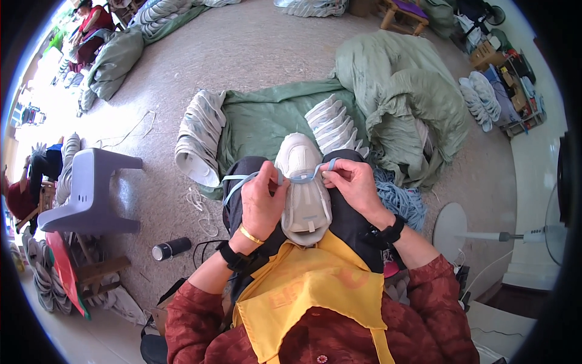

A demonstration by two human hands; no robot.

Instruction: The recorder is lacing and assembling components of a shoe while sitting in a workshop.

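A white sneaker (299, 155) rests on my lap between my thighs, its toe pointing away from me and its opening toward me. A light blue shoelace (301, 179) runs across the front of its tongue. On the left side of the shoe, my left hand (264, 197) pinches the lace between thumb and fingers, and a loose length trails over my left thigh. My right hand (353, 187) grips the lace on the right side, fingertips close to the eyelets. A yellow apron (309, 282) lies over my lap just behind the heel.
Stacked white shoes (200, 136) and a second stack (332, 124) lie on green cloth (260, 112). Right of me are a bulging green sack (397, 79), a heap of blue laces (401, 197) and a fan (485, 235). A purple chair (100, 188) and black bottle (171, 249) stand left.
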